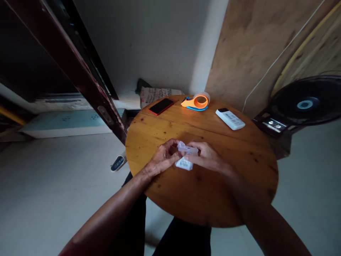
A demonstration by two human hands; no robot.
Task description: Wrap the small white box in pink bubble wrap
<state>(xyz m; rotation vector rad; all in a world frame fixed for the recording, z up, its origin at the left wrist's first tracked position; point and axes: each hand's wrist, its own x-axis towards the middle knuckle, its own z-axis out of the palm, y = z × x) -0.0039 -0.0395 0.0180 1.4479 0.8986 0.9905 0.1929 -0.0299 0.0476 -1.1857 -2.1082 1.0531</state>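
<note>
Between my two hands, over the round wooden table (213, 199), is a small white plastic bag (184, 164) with dark print on its lower part. Its upper end is see-through and crumpled. My left hand (165, 156) pinches the bag's left side, thumb in front and fingers behind. From the right, my right hand (206, 155) grips the other side the same way, its thumb lying across the front. What the bag holds inside cannot be made out.
Along the table's far side lie a red-edged phone (161, 106), an orange tape dispenser (195, 102) with something blue under it, and a white device (230, 119) with a printed label. A dark round fan (306, 103) stands at the right, a slipper (118, 163) on the floor at left.
</note>
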